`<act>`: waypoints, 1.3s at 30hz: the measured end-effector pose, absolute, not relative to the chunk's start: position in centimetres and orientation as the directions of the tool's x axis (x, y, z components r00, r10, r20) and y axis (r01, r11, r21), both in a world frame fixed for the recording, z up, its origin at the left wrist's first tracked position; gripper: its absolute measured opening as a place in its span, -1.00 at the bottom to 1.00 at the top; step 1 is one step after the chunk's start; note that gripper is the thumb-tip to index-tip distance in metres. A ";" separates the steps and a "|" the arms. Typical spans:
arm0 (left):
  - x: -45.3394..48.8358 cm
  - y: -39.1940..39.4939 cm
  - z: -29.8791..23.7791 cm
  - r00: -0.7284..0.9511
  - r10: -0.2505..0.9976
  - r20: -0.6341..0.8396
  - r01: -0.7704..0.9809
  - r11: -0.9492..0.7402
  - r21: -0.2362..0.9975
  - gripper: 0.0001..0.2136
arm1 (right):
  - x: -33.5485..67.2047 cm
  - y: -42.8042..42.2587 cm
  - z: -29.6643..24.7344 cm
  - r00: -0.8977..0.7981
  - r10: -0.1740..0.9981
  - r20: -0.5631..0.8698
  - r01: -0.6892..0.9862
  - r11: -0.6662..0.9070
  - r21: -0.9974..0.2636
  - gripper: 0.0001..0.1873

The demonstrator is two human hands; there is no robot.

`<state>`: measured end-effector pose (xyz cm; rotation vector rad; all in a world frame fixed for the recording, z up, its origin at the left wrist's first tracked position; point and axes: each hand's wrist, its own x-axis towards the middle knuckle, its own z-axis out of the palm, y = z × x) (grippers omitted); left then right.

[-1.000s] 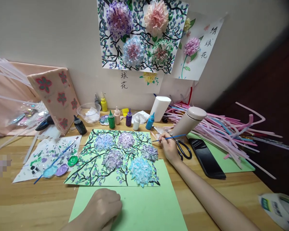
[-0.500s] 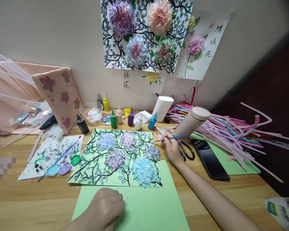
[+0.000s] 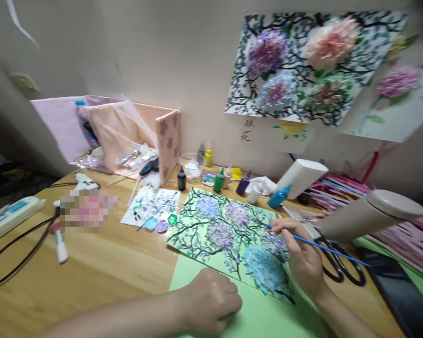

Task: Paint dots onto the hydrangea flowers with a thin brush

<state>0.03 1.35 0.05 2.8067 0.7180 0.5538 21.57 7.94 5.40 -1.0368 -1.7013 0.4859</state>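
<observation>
My right hand [image 3: 305,256] pinches a thin blue-handled paintbrush [image 3: 333,248]. The brush tip reaches over the upper right of a painted picture [image 3: 197,258] with black branches, small purple and green leaves and several raised flower heads. A pale blue flower [image 3: 266,267] lies just left of that hand. Below the picture, my left hand [image 3: 213,300] rests curled in a fist on a green sheet [image 3: 186,272], with nothing seen in it. Black-handled scissors [image 3: 338,267] lie right of my right hand.
Paint bottles, among them a blue one [image 3: 279,196], stand behind the picture. Left are a stained paper [image 3: 141,206] and a purple paint dish [image 3: 161,226]. A tumbler [image 3: 359,218], phone [image 3: 391,286] and pipe cleaners [image 3: 341,185] are right. A glue gun [image 3: 86,182] lies far left.
The view has swung left, so everything sits further right and the table's left side shows. My right hand still holds the paintbrush near the picture's right side. My left hand stays curled.
</observation>
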 end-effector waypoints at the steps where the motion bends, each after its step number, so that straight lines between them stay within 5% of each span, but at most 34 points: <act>1: 0.1 1.4 0.1 0.820 0.489 0.298 0.420 -0.867 0.268 -0.78 | 19.3 7.7 6.4 -0.208 0.816 0.539 0.374 0.576 -0.727 -0.81; 6: 0.1 1.4 0.4 0.844 0.467 0.263 0.400 -0.876 0.270 -0.87 | 7.2 8.7 9.5 -0.653 0.693 0.306 0.302 0.609 -0.733 -0.80; 14: 0.3 1.0 1.3 0.867 0.409 0.284 0.385 -0.912 0.139 -0.93 | -1.0 10.5 8.1 -0.767 0.630 0.125 0.381 0.603 -0.701 -0.82; 21: 0.3 1.1 1.2 0.851 0.376 0.366 0.363 -0.926 0.105 -0.89 | -1.2 10.4 8.0 -0.774 0.620 0.127 0.389 0.625 -0.677 -0.82; 31: -0.3 1.1 1.1 0.865 0.417 0.280 0.391 -0.909 0.145 -0.93 | 1.1 10.1 9.4 -0.746 0.643 0.175 0.349 0.601 -0.719 -0.78; 39: -0.8 0.9 0.4 0.806 0.480 0.347 0.396 -0.872 0.288 -0.70 | 17.2 12.1 11.9 -0.362 0.872 0.330 0.303 0.445 -0.842 -0.82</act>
